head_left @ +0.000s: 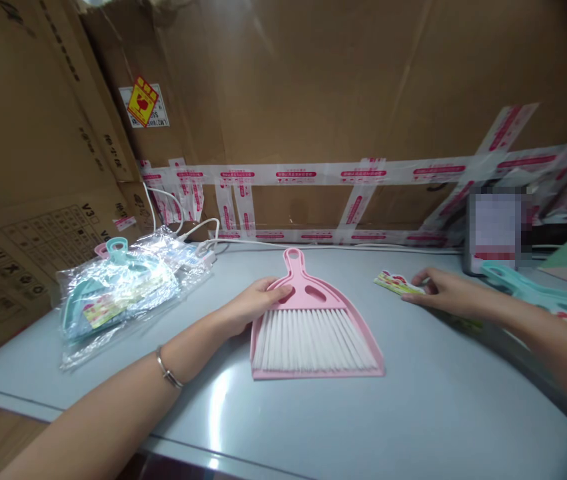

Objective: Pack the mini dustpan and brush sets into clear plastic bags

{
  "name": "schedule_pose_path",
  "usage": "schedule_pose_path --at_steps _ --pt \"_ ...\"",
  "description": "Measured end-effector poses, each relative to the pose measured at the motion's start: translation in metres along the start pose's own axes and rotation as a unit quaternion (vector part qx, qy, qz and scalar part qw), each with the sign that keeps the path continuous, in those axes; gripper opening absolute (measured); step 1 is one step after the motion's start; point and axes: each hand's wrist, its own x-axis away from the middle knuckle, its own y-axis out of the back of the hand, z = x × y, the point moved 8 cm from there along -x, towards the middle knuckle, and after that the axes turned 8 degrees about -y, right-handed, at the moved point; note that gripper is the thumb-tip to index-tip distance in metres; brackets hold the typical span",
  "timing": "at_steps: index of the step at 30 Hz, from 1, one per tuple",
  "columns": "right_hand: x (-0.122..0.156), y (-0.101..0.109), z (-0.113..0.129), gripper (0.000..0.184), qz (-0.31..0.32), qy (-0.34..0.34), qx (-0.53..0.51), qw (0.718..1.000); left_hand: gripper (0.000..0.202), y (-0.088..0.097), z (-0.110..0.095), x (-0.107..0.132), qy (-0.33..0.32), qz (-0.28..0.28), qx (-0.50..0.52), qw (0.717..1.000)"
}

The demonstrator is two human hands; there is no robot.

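Observation:
A pink dustpan (pixel 370 337) with a matching pink hand brush (pixel 303 340) nested in it lies in the middle of the table, white bristles toward me. My left hand (pixel 256 300) grips its left edge, thumb on top near an oval slot in the brush. To the right, my right hand (pixel 443 290) pinches a small printed card (pixel 396 283) with red and green pictures, held just over the tabletop. Under my right forearm, part of another printed card shows. A turquoise dustpan set (pixel 528 290) lies beyond that forearm, partly cut off by the frame.
Clear plastic bags (pixel 123 293) with turquoise and pink dustpan sets lie at the left. White cables (pixel 218 233) run along the back of the grey table (pixel 363 427). Large cardboard boxes (pixel 288 80) stand behind. A blurred upright device (pixel 494 230) is at the back right.

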Motion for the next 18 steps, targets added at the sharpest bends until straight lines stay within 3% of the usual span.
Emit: schedule_pose_path --at_steps 5,10,15,18 --pt "0.004 0.005 0.007 0.031 0.016 -0.008 -0.006 1.0 0.045 0.0 0.001 -0.001 -0.002 0.003 0.001 1.0" --pt "0.004 0.007 0.016 0.031 -0.034 0.024 -0.056 0.998 0.046 0.001 0.001 -0.001 -0.002 -0.005 0.007 1.0" --pt "0.036 0.021 0.064 0.031 -0.081 0.152 -0.204 0.964 0.046 0.002 0.001 -0.001 -0.004 -0.023 0.003 1.0" --pt "0.066 0.023 0.095 0.033 -0.033 0.188 -0.268 0.944 0.045 0.005 0.001 -0.001 -0.008 -0.037 0.004 0.999"
